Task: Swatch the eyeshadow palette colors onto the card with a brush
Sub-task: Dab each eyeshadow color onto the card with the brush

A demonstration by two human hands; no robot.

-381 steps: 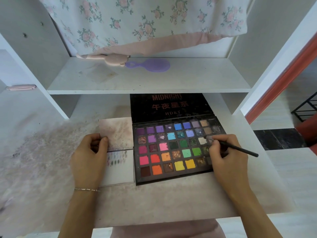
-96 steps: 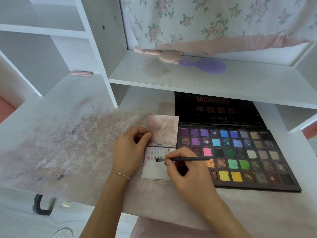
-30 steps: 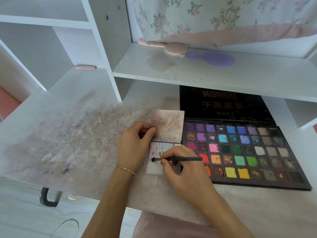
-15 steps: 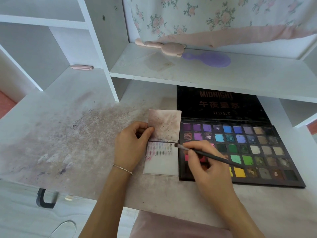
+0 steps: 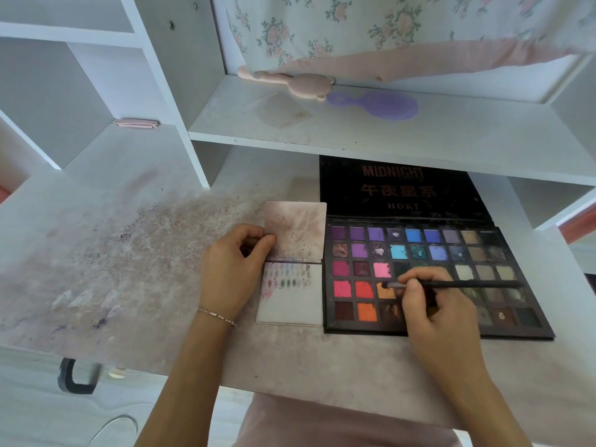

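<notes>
1. Gripping the brush (image 5: 451, 284) between thumb and curled fingers, the right hand (image 5: 435, 314) lies over the middle of the palette (image 5: 342, 327).
2. The brush lies nearly level, its handle pointing toward the desk's right edge and its tip on the orange pan (image 5: 385, 290) in the fourth row.
3. The palette lies open on the desk (image 5: 129, 253), toward its right side, with its front edge near the desk's front edge. Its black lid (image 5: 403, 188) reads "MIDNIGHT" and "HDKT" and reaches back under the shelf (image 5: 354, 140).
4. The card (image 5: 290, 304) lies just beside the palette's left edge. Two short rows of small swatches, pinkish and greenish, sit at its top; the lower part is bare.
5. A stained pinkish flap (image 5: 295, 230) stands behind the card, joined to it along a fold.
6. The left hand (image 5: 232, 272) rests on the desk at the card's left edge, fingers curled, and pinches the flap's left edge between thumb and fingertips. A thin bracelet (image 5: 216, 316) circles its wrist.
7. The desk is smudged with purplish powder across its left and middle.
8. On the shelf lie a pink comb (image 5: 290, 82) and a purple brush-shaped mirror (image 5: 380, 104), touching end to end, below a floral cloth (image 5: 387, 27).
9. A small pink clip (image 5: 135, 123) lies at the back left of the desk.
</notes>
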